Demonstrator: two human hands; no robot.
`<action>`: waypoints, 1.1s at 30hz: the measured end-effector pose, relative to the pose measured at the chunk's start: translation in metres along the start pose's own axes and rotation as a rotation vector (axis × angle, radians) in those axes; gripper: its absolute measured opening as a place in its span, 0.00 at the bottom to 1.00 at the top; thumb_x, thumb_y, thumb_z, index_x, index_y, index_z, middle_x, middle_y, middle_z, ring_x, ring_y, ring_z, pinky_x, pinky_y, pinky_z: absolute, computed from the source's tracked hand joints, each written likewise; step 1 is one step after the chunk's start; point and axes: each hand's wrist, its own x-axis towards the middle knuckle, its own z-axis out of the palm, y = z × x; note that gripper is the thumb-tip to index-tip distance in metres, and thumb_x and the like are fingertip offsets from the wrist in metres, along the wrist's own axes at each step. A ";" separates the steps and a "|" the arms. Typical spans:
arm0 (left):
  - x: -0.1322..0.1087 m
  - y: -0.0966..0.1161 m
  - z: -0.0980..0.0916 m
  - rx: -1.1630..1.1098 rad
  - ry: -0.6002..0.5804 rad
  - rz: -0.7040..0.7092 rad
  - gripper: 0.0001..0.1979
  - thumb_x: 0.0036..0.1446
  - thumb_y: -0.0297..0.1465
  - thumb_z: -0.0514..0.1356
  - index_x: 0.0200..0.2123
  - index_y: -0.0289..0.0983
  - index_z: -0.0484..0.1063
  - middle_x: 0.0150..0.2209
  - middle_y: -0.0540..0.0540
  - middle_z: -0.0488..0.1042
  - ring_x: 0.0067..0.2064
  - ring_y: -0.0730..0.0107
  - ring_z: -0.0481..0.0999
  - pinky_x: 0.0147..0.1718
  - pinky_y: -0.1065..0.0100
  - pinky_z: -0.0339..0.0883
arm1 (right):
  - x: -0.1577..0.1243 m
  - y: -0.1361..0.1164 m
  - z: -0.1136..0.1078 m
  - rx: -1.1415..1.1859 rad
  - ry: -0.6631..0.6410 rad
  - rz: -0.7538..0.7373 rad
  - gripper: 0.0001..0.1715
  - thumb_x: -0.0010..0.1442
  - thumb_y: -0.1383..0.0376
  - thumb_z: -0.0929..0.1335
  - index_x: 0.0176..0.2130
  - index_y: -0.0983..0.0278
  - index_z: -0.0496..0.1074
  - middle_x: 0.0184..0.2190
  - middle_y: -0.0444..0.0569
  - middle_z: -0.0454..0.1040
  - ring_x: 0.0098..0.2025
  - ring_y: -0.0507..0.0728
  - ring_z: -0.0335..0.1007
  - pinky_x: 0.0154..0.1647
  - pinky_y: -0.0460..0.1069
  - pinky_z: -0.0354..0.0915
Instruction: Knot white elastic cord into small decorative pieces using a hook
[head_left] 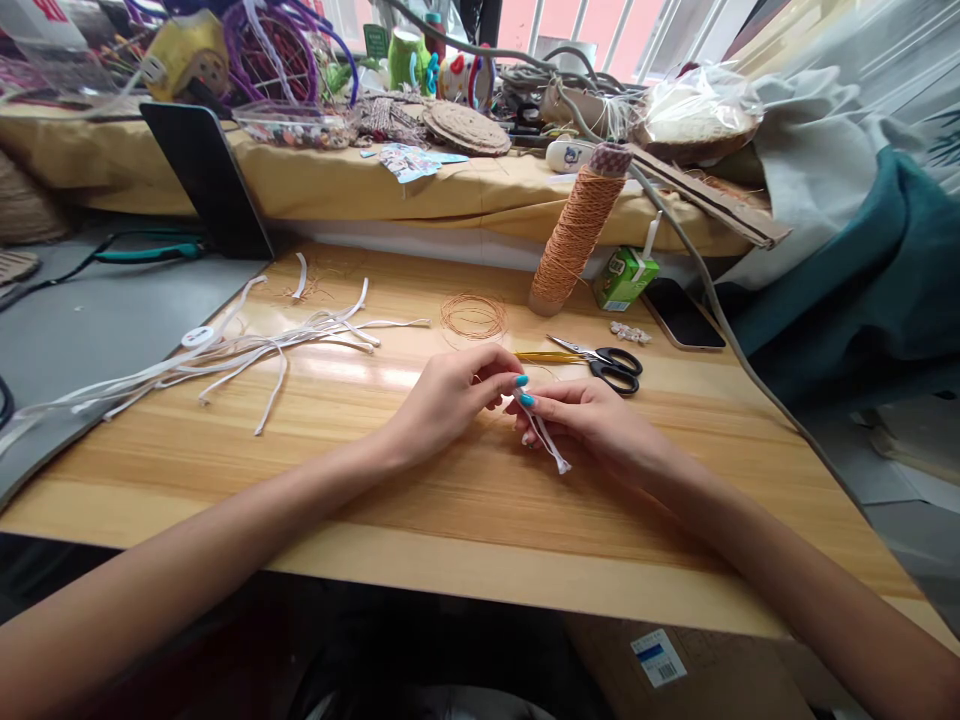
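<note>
Over the middle of the wooden table, my left hand [457,390] and my right hand [581,415] meet fingertip to fingertip. Both pinch a short piece of white cord [551,445], whose loose ends hang down below my right fingers. Where the fingertips close on the cord, its upper end is hidden. Just beyond the hands lie black-handled scissors [616,370] with slightly parted blades and a slim yellow tool [551,357], partly covered. A coil of thin orange-brown cord [474,316] rests behind my left hand.
Several white cords [247,350] spread across the table's left side. A cone of orange-brown cord [577,240] stands at the back beside a green drink carton [626,278] and a phone [684,312]. A grey cable [720,300] crosses the right side. A black tablet [206,180] leans against the cluttered shelf.
</note>
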 end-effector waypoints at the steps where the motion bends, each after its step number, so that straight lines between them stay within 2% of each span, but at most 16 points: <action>1: 0.000 0.000 0.000 -0.025 -0.014 -0.006 0.05 0.53 0.30 0.55 0.32 0.33 0.67 0.23 0.51 0.67 0.26 0.78 0.66 0.26 0.74 0.61 | 0.000 0.000 0.000 -0.015 0.021 -0.016 0.12 0.49 0.59 0.69 0.31 0.65 0.75 0.24 0.45 0.73 0.26 0.49 0.68 0.28 0.45 0.63; 6: 0.002 0.002 -0.003 -0.102 -0.063 -0.054 0.09 0.52 0.29 0.56 0.36 0.32 0.69 0.26 0.50 0.68 0.28 0.76 0.67 0.30 0.72 0.62 | -0.001 -0.004 0.002 -0.110 0.112 -0.080 0.13 0.48 0.58 0.69 0.31 0.65 0.75 0.25 0.46 0.72 0.24 0.48 0.65 0.25 0.46 0.63; 13: 0.001 0.002 -0.003 -0.122 -0.050 -0.074 0.06 0.52 0.28 0.56 0.33 0.32 0.70 0.27 0.50 0.70 0.29 0.77 0.68 0.31 0.73 0.63 | -0.002 -0.004 0.002 -0.170 0.091 -0.107 0.13 0.50 0.60 0.68 0.33 0.66 0.74 0.23 0.44 0.69 0.24 0.48 0.62 0.24 0.44 0.60; 21: 0.001 0.002 -0.002 -0.085 -0.013 -0.077 0.05 0.51 0.28 0.57 0.31 0.32 0.70 0.28 0.50 0.71 0.30 0.77 0.69 0.32 0.73 0.63 | -0.003 -0.004 0.003 -0.253 0.108 -0.118 0.12 0.49 0.59 0.69 0.29 0.67 0.73 0.22 0.44 0.69 0.24 0.48 0.64 0.26 0.45 0.60; 28: 0.002 0.001 -0.003 -0.218 -0.051 -0.160 0.08 0.50 0.29 0.57 0.35 0.32 0.70 0.33 0.48 0.72 0.33 0.74 0.71 0.34 0.71 0.65 | -0.003 -0.005 0.004 -0.276 0.111 -0.094 0.12 0.49 0.60 0.68 0.28 0.68 0.72 0.22 0.45 0.70 0.24 0.49 0.64 0.25 0.45 0.61; 33: 0.003 0.003 -0.003 -0.247 -0.054 -0.159 0.09 0.50 0.29 0.58 0.35 0.32 0.70 0.32 0.48 0.73 0.33 0.74 0.70 0.33 0.71 0.65 | -0.002 -0.006 0.003 -0.271 0.123 -0.100 0.12 0.49 0.60 0.68 0.26 0.68 0.71 0.21 0.44 0.69 0.23 0.48 0.62 0.25 0.45 0.60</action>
